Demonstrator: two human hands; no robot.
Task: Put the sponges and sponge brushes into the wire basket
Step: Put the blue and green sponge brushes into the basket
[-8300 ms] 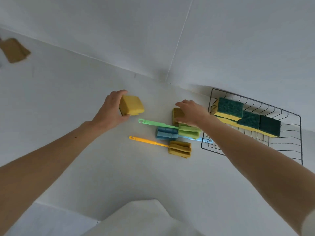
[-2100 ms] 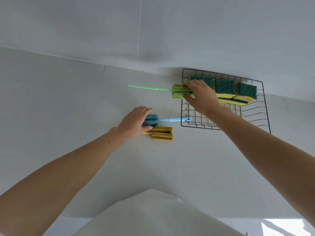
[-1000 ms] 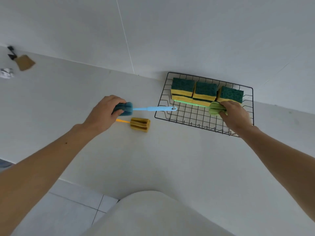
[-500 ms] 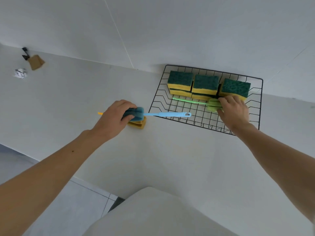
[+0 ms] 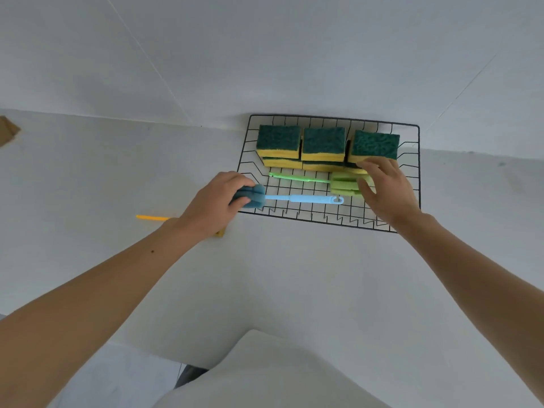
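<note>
The black wire basket stands against the wall and holds several yellow-and-green sponges in a row at its back. A green sponge brush lies inside the basket, in front of the sponges. My right hand hovers over its foam head with fingers spread, holding nothing. My left hand grips the foam head of a blue sponge brush, whose handle reaches over the basket's floor. A yellow sponge brush lies on the counter, mostly hidden under my left wrist.
The basket sits on a white counter that meets a white wall behind. A brown object lies at the far left edge. A white rounded shape fills the bottom of the view.
My left hand has carried the blue brush to the right, so its handle now lies over the basket. My right hand has let go of the green brush, which rests inside.
</note>
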